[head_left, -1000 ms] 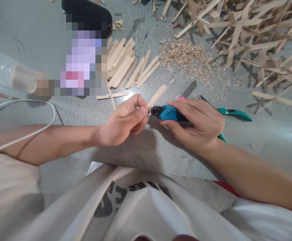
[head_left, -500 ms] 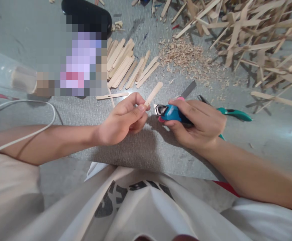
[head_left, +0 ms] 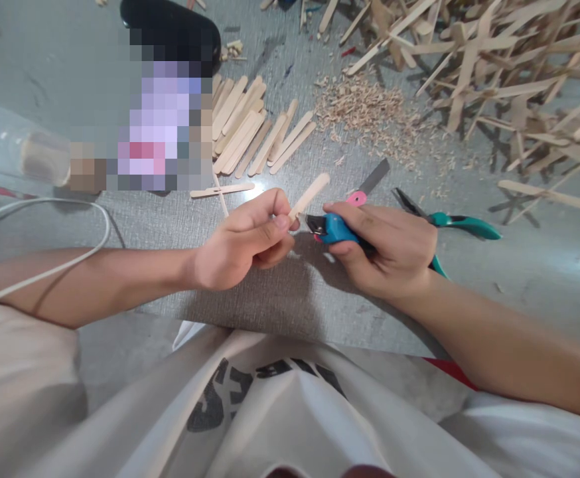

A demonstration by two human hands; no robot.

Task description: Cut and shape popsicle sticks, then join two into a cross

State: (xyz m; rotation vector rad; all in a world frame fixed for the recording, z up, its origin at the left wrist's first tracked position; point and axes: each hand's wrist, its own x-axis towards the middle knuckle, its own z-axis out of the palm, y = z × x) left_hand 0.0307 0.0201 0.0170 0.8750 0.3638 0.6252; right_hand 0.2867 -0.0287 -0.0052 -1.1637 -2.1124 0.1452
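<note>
My left hand pinches a popsicle stick between thumb and fingers, its rounded end pointing up and to the right. A small shaving seems to cling to the stick's edge by my fingertips. My right hand is closed around a blue utility knife. The knife's tip points left, very close to the stick; whether they touch I cannot tell. Behind the knife, a grey strip-like blade and a pink ring lie on the table. Pliers with green handles rest partly behind my right hand.
Beyond my left hand lie several popsicle sticks in a row. Wood shavings are heaped farther right, before a large pile of crossed sticks. A black case, a clear cup and a white cable occupy the left.
The stick in my left hand has tilted lower to the right. My right hand has shifted slightly left and turned the knife, uncovering more of the pink ring and pliers.
</note>
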